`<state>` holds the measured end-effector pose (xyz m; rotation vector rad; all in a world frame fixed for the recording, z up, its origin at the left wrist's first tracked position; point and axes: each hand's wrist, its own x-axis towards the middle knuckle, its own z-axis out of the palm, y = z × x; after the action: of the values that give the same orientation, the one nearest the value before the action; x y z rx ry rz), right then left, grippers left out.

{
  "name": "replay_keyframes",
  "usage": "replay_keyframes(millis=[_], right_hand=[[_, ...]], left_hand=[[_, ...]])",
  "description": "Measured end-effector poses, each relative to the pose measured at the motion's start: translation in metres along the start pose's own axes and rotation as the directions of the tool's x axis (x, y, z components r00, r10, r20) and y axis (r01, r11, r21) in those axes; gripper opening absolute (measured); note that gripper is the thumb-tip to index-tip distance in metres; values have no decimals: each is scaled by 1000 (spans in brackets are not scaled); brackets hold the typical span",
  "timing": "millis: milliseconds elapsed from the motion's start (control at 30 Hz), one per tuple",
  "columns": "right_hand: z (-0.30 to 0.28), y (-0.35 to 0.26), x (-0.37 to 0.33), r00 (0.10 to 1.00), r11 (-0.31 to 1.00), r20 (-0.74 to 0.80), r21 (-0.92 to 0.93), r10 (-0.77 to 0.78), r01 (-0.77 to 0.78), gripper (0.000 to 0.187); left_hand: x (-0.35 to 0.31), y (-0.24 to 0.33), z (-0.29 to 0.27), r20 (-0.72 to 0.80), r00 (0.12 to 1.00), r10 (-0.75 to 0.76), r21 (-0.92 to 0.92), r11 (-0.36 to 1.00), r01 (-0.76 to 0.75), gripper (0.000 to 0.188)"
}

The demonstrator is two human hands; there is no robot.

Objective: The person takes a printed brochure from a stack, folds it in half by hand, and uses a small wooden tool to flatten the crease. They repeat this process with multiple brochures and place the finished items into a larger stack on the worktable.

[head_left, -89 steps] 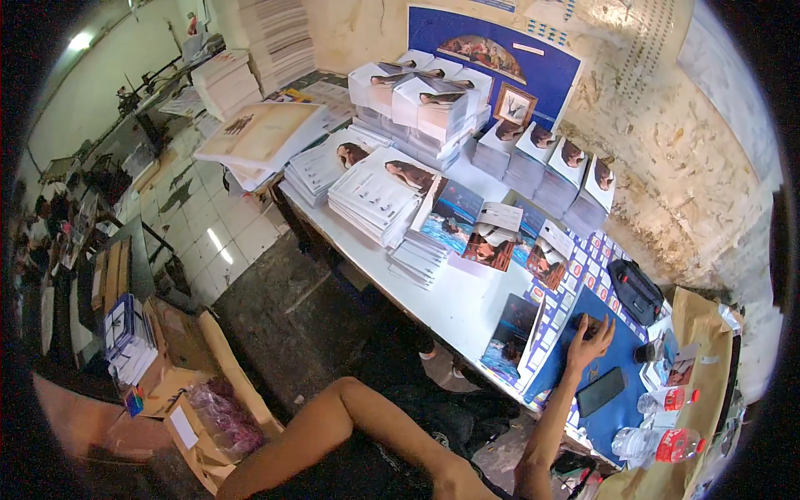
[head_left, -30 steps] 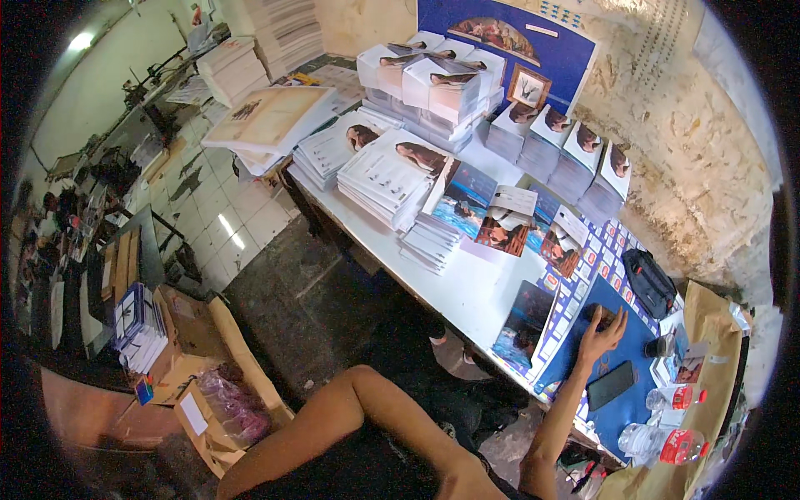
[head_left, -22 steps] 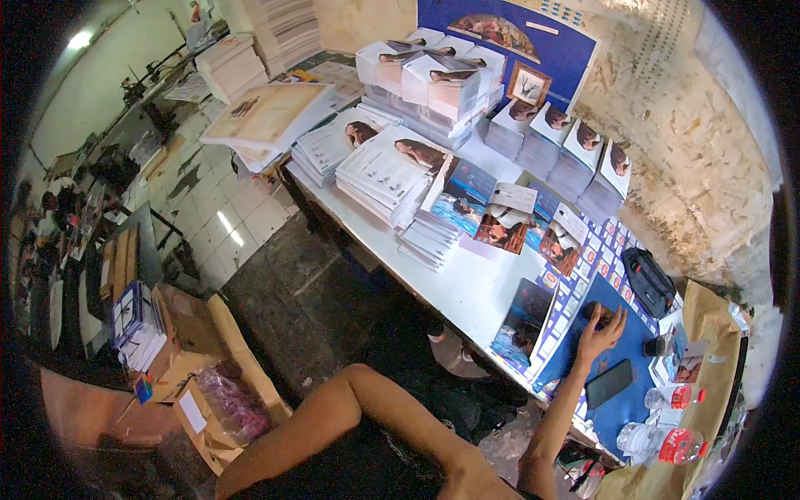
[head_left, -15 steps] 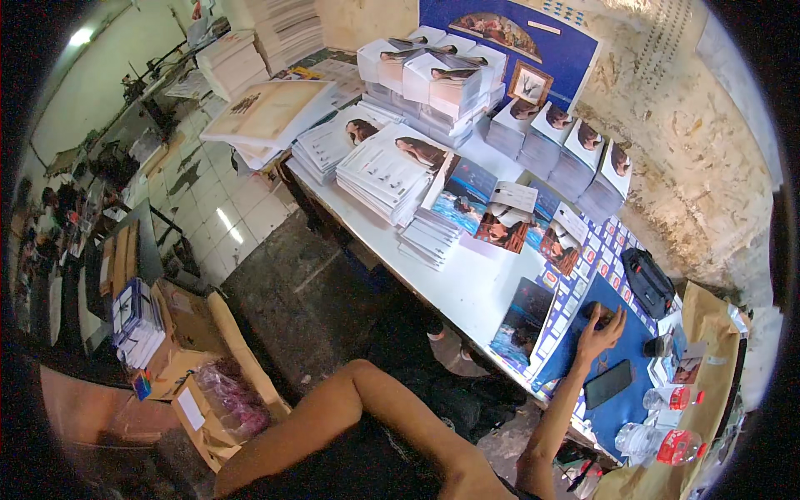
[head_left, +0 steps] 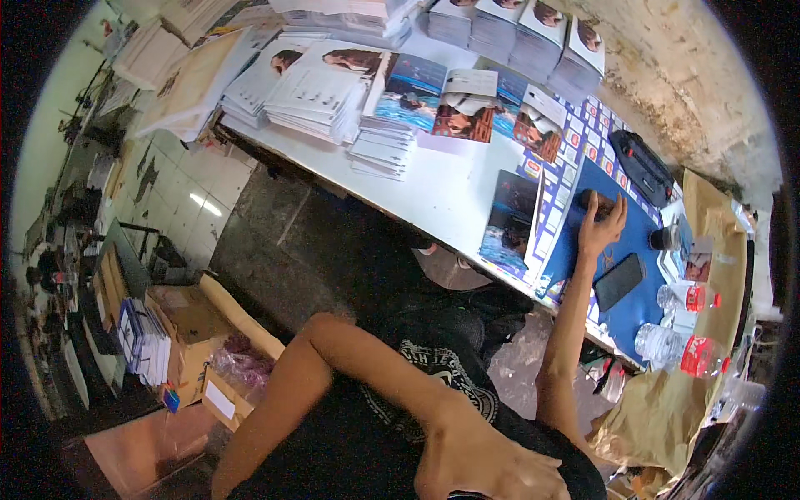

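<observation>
My left arm is bent, and my left hand (head_left: 498, 467) is raised close to my body at the lower edge. Its back faces up; the fingers are blurred and partly cut off, and what they touch is hidden. My right hand (head_left: 605, 227) reaches out over the blue mat (head_left: 575, 250) on the table. Its thumb and fingers curve round a small dark rounded object (head_left: 590, 200), partly covered by the hand. Just below that hand lies a black phone (head_left: 620, 282). A dark printed booklet (head_left: 510, 221) sits to its left.
Stacks of printed booklets (head_left: 321, 92) and blocks of cards (head_left: 533, 42) fill the far table. A black pouch (head_left: 642, 167), dark cup (head_left: 664, 238) and plastic bottles (head_left: 688, 297) stand at the right. Cardboard boxes (head_left: 187, 333) stand low on the left.
The view has tilted down, so the table sits higher in the picture. My left hand has come into view at the lower edge. My right hand keeps its place over the mat.
</observation>
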<state>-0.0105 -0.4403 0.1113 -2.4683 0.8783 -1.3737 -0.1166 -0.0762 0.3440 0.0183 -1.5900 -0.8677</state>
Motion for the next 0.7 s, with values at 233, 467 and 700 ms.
replay_keyframes(millis=[233, 467, 700], right_hand=[[-2, -1, -7, 998, 999, 31, -4, 47, -47, 70], [-5, 1, -8, 999, 999, 28, 6, 46, -46, 72], [-3, -1, -6, 996, 996, 50, 28, 78, -79, 73]], left_hand=[[-2, 14, 0, 54, 991, -125, 134, 984, 117, 113], [4, 15, 5, -27, 999, -37, 14, 999, 38, 116], [0, 1, 5, -23, 999, -37, 15, 999, 37, 113]])
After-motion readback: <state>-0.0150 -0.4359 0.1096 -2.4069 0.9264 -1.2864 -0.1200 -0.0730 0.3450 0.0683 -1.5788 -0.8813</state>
